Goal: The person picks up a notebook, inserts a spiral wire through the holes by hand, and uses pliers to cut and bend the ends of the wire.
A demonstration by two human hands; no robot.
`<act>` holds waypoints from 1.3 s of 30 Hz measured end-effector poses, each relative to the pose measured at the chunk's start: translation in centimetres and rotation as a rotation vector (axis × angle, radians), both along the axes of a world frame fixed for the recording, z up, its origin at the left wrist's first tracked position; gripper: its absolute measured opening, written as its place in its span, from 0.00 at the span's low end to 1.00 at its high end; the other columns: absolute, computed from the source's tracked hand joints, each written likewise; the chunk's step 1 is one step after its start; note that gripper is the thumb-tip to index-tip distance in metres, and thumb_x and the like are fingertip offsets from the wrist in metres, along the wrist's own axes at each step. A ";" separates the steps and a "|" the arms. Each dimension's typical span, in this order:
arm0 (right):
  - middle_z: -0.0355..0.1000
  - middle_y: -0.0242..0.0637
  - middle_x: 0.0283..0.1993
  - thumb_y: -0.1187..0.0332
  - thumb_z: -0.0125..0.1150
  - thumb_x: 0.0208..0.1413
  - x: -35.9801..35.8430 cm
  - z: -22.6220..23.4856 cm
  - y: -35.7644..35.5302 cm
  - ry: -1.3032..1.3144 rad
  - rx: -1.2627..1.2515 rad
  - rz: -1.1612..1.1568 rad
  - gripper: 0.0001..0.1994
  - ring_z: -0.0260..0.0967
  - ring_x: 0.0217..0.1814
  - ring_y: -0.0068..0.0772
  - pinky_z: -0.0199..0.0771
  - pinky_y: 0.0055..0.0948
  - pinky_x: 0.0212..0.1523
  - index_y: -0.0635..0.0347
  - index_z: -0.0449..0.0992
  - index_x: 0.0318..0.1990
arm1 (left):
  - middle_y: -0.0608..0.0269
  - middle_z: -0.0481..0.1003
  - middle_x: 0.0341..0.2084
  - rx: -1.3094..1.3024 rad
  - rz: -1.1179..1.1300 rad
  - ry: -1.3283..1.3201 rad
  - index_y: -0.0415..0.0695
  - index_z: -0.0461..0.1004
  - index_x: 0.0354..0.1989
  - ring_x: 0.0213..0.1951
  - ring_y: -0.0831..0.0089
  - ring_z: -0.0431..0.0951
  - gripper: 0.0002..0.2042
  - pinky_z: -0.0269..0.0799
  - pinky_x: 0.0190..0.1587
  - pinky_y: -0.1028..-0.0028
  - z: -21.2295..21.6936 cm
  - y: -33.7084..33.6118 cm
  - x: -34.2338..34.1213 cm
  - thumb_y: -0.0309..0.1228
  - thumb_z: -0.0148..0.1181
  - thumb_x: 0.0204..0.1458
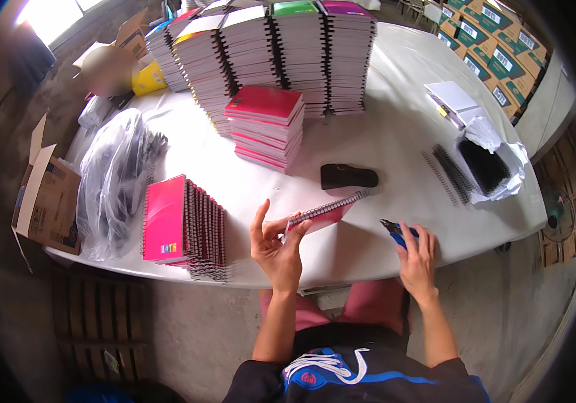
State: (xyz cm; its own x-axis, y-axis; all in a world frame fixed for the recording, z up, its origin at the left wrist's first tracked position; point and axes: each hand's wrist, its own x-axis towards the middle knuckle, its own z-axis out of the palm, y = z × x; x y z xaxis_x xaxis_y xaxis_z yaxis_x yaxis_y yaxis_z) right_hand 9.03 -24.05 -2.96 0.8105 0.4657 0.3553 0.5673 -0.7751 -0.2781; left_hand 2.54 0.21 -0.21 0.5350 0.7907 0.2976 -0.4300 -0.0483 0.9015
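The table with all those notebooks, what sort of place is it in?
Probably a binding workshop: stacked notebooks, loose black coils and piled boxes suggest it.

A thin, pink-red notebook with a dark wire spiral binding (325, 218) is held above the white-covered table (341, 262), in the left hand (281, 252) of the person. The thumb and fingers pinch it at its left end. It is tilted, with the coiled edge uppermost and slanting up toward the right; the cover shows below the coil, and the far end of the wire reaches the notebook's upper right corner. The small cutting pliers with blue handles and dark metal jaws sit in the right hand (419, 262), near the notebook but apart from it, the tip pointing up and left.
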 end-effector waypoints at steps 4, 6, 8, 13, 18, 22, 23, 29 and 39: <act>0.62 0.47 0.50 0.60 0.50 0.60 -2.6 5.4 4.7 0.337 0.524 0.207 0.18 0.62 0.50 0.48 0.61 0.40 0.53 0.52 0.70 0.56 | 0.63 0.76 0.26 0.328 0.106 -0.016 0.36 0.57 0.61 0.34 0.76 0.76 0.38 0.73 0.41 0.75 0.3 -0.9 0.0 0.15 0.68 0.39; 0.62 0.44 0.49 0.60 0.54 0.57 -3.6 8.0 6.4 0.220 0.463 0.318 0.18 0.62 0.48 0.45 0.58 0.41 0.54 0.48 0.72 0.55 | 0.60 0.78 0.27 0.402 0.137 -0.011 0.37 0.57 0.61 0.32 0.78 0.76 0.37 0.74 0.38 0.77 0.6 -1.1 0.1 0.16 0.68 0.40; 0.63 0.42 0.49 0.58 0.59 0.54 -3.8 8.7 7.7 0.097 0.403 0.378 0.19 0.62 0.48 0.42 0.56 0.41 0.54 0.45 0.73 0.54 | 0.59 0.79 0.28 0.339 0.114 -0.024 0.37 0.57 0.61 0.32 0.78 0.75 0.36 0.74 0.38 0.77 0.3 -1.2 -0.2 0.15 0.67 0.40; 0.63 0.41 0.49 0.58 0.59 0.54 -3.7 7.9 8.5 0.080 0.391 0.386 0.18 0.62 0.50 0.42 0.57 0.42 0.53 0.42 0.74 0.54 | 0.63 0.77 0.27 0.334 0.114 -0.019 0.36 0.55 0.62 0.31 0.83 0.68 0.38 0.69 0.40 0.81 0.6 -1.3 -0.5 0.16 0.68 0.40; 0.67 0.38 0.47 0.56 0.50 0.61 -3.5 7.3 7.2 1.209 0.790 0.460 0.21 0.65 0.49 0.32 0.65 0.32 0.48 0.56 0.67 0.57 | 0.63 0.77 0.27 0.380 0.125 0.017 0.36 0.57 0.61 0.31 0.83 0.67 0.37 0.67 0.39 0.83 0.6 -1.8 -0.7 0.17 0.68 0.40; 0.69 0.39 0.45 0.58 0.45 0.64 -3.6 6.2 7.4 1.454 0.979 0.528 0.20 0.67 0.48 0.31 0.67 0.28 0.47 0.62 0.66 0.57 | 0.62 0.77 0.27 0.353 0.155 -0.043 0.38 0.58 0.60 0.32 0.83 0.70 0.36 0.66 0.40 0.84 0.5 -1.9 -0.6 0.18 0.69 0.40; 0.69 0.40 0.45 0.59 0.44 0.64 -3.6 6.0 7.8 1.390 0.967 0.570 0.20 0.67 0.48 0.31 0.67 0.27 0.47 0.63 0.66 0.56 | 0.61 0.77 0.28 0.320 0.176 -0.028 0.39 0.58 0.60 0.33 0.82 0.71 0.36 0.66 0.40 0.84 0.7 -1.7 -0.6 0.18 0.69 0.40; 0.66 0.45 0.48 0.59 0.50 0.59 0.1 3.9 3.9 0.248 0.206 0.032 0.19 0.63 0.51 0.47 0.62 0.38 0.53 0.55 0.69 0.55 | 0.63 0.74 0.36 -0.024 0.185 -0.133 0.41 0.66 0.52 0.35 0.81 0.73 0.22 0.71 0.38 0.82 1.9 0.3 -1.3 0.19 0.63 0.48; 0.66 0.45 0.54 0.68 0.60 0.54 1.0 6.1 11.4 0.800 1.026 0.552 0.22 0.65 0.55 0.32 0.66 0.33 0.56 0.62 0.65 0.56 | 0.60 0.68 0.44 -0.110 0.047 -0.404 0.39 0.61 0.57 0.48 0.78 0.67 0.18 0.65 0.52 0.76 4.9 0.5 -4.8 0.20 0.48 0.57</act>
